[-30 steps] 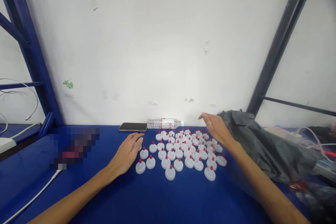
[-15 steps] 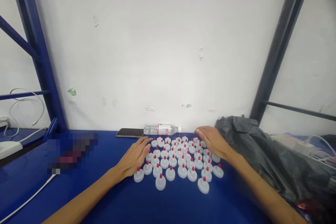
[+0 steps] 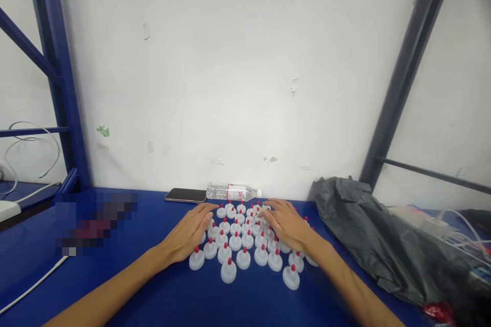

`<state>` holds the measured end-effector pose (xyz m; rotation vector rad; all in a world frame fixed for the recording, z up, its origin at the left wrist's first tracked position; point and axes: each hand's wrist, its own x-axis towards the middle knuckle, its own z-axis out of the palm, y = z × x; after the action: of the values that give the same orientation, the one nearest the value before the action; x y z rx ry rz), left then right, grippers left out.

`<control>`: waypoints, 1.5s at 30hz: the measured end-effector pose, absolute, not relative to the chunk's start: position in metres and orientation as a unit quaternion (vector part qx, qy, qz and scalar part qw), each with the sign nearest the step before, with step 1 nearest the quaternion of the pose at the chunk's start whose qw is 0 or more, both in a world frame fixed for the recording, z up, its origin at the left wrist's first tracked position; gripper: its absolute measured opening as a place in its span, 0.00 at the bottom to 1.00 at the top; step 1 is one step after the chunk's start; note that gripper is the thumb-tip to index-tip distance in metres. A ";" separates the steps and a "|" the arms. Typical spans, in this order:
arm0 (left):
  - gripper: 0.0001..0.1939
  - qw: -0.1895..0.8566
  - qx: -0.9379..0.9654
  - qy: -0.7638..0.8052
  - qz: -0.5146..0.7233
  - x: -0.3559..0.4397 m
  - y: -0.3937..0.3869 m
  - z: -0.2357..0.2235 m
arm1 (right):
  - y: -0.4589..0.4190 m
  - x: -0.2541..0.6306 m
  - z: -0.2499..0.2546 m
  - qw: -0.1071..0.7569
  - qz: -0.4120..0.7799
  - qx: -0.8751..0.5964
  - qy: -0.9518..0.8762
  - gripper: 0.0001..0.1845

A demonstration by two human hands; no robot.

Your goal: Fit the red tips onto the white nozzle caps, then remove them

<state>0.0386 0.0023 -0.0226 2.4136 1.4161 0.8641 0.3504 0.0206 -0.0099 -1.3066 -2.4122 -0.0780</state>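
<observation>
Many small white round caps with red tips (image 3: 228, 272) stand close together on the blue tabletop (image 3: 153, 296). At the left edge of the group rests my left hand (image 3: 187, 235), palm down with fingers stretched out, beside the caps and covering a few. My right hand (image 3: 287, 222) lies over the right part of the group, fingers spread above the caps, which it partly hides. Neither hand grips a cap. Whether the right fingertips touch the caps I cannot tell.
Behind the caps, a clear plastic bottle (image 3: 233, 192) lies on its side by the wall, with a phone (image 3: 185, 194) left of it. A black plastic bag (image 3: 356, 225) covers the right side. A white cable (image 3: 34, 286) runs at the left, near a blurred-out patch (image 3: 97, 222).
My right hand has moved left, from the right edge of the group to over the caps. My left hand stays beside them. The view has shifted slightly.
</observation>
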 end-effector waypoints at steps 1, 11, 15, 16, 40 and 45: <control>0.25 0.108 0.817 0.484 0.295 0.037 0.003 -0.023 | 0.021 0.350 -0.011 0.192 -0.018 -0.470 -0.861 0.32; 0.28 0.120 0.786 0.512 0.327 0.031 0.012 -0.029 | 0.018 0.343 -0.010 0.221 -0.009 -0.440 -0.870 0.29; 0.28 0.128 0.788 0.508 0.322 0.034 0.013 -0.032 | 0.021 0.341 -0.012 0.227 -0.002 -0.434 -0.872 0.30; 0.28 0.129 0.790 0.507 0.320 0.034 0.013 -0.032 | 0.021 0.341 -0.013 0.229 0.003 -0.431 -0.873 0.30; 0.30 0.232 0.710 0.529 0.402 0.048 0.006 -0.049 | 0.068 0.394 -0.049 0.434 0.347 -0.481 -0.678 0.45; 0.31 0.261 0.723 0.515 0.381 0.052 0.001 -0.046 | 0.057 0.360 -0.052 0.427 0.352 -0.463 -0.692 0.40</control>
<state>0.0517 0.0008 -0.0455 1.9568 1.3934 1.0306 0.3599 0.0569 -0.0517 -1.1574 -1.7291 0.8791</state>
